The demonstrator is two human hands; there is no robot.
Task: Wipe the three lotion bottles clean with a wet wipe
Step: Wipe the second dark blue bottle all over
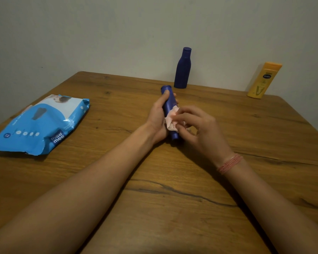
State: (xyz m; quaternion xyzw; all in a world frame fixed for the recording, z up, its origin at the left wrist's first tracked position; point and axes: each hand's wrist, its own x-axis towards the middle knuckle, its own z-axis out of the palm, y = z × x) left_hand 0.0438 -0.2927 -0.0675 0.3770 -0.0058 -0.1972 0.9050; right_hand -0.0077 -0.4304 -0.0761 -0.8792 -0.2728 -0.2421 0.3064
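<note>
My left hand [157, 117] grips a dark blue lotion bottle [169, 105], tilted with its cap pointing away from me, just above the table's middle. My right hand [200, 125] presses a crumpled white wet wipe [171, 120] against the bottle's side. A second dark blue bottle [182, 68] stands upright at the table's far edge by the wall. A yellow lotion bottle [263, 80] stands upright at the far right corner.
A blue pack of wet wipes [42, 123] lies on the left side of the wooden table [173, 189]. A pale wall rises right behind the far edge. A red thread band circles my right wrist.
</note>
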